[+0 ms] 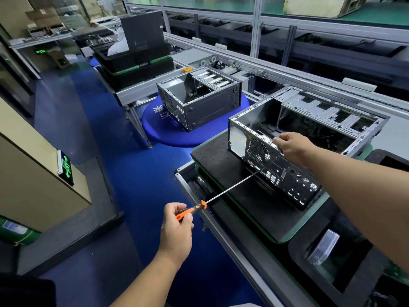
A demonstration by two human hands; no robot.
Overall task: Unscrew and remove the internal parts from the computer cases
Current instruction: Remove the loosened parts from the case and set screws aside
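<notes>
An open grey computer case lies on its side on a black pad, rear panel with fan grille and ports facing me. My right hand grips the top edge of that rear panel. My left hand holds the orange-and-black handle of a long screwdriver. Its thin shaft runs up and to the right, and the tip touches the rear panel below the fan grille. A second open case sits farther back on a blue round stool.
A conveyor line with aluminium rails runs behind the cases. Stacked black trays stand at the back left. A black tray with a clear plastic part sits at the near right. Blue floor lies to the left.
</notes>
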